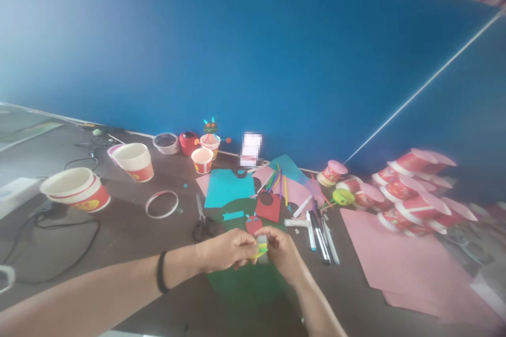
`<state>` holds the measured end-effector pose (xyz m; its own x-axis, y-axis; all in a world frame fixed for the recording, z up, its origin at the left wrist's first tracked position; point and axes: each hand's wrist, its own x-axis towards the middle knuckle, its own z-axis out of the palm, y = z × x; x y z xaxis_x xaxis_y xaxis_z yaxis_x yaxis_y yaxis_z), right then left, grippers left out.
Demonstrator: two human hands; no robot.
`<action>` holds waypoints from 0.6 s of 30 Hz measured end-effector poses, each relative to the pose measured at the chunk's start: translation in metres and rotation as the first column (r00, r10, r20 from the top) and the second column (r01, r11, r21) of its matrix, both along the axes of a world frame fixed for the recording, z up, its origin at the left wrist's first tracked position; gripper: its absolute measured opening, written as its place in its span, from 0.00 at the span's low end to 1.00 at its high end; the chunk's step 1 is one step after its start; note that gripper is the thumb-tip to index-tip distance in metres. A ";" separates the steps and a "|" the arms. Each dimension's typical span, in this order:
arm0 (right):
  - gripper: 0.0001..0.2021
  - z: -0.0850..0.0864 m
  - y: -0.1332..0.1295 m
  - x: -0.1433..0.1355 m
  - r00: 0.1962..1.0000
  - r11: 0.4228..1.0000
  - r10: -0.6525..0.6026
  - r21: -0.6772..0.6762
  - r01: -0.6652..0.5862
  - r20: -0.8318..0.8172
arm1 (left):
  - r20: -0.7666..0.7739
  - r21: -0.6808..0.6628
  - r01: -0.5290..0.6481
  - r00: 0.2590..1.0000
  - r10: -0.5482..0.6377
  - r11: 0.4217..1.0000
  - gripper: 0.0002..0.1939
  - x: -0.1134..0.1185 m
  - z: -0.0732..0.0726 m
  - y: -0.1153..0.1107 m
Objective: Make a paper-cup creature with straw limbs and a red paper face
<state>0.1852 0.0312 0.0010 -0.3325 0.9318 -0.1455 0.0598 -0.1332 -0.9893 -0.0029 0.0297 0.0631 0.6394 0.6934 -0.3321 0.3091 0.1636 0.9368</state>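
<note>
My left hand (235, 249) and my right hand (282, 251) meet near the table's front. The left fingers pinch a small yellow-green piece (261, 249) with a pale, see-through part at its edge; its kind is unclear. My right fingers are curled closed against that pale part, and their exact grip is hidden. Just beyond the fingertips lies a red paper face (253, 224) with blue eyes and feelers. Under the hands is a dark green paper sheet (249, 284). Scissors (202, 218) lie left of the hands, and several markers (319, 234) lie to the right.
Paper cups (77, 189) stand at the left beside a black cable (59, 226). Turquoise paper (229, 189), a cut red sheet (269, 205) and coloured strips (280, 181) lie ahead. Pink sheets (391, 258) and piled red cups (419, 189) are at the right. A blue wall (253, 63) rises behind.
</note>
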 end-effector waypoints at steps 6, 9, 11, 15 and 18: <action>0.13 0.000 0.002 -0.003 1.000 1.000 -0.022 0.013 0.021 0.013 | 0.009 0.015 0.027 1.000 -0.027 1.000 0.22 -0.001 0.001 0.002; 0.12 0.007 0.002 -0.002 0.999 0.999 -0.028 0.046 0.027 0.016 | 0.018 -0.030 0.057 0.998 -0.056 0.998 0.23 -0.002 0.002 0.005; 0.12 0.014 0.003 -0.001 1.000 0.997 -0.015 0.076 0.013 0.024 | 0.016 -0.058 0.087 0.996 -0.087 0.994 0.24 -0.003 0.002 0.007; 0.11 0.023 0.007 0.000 0.995 0.985 0.022 0.169 -0.038 0.094 | 0.023 -0.075 0.114 0.993 -0.113 0.991 0.25 -0.005 0.002 0.009; 0.11 0.021 0.009 0.000 0.991 0.979 0.041 0.192 -0.065 0.129 | 0.026 -0.039 0.087 0.996 -0.087 0.995 0.23 -0.006 0.003 0.008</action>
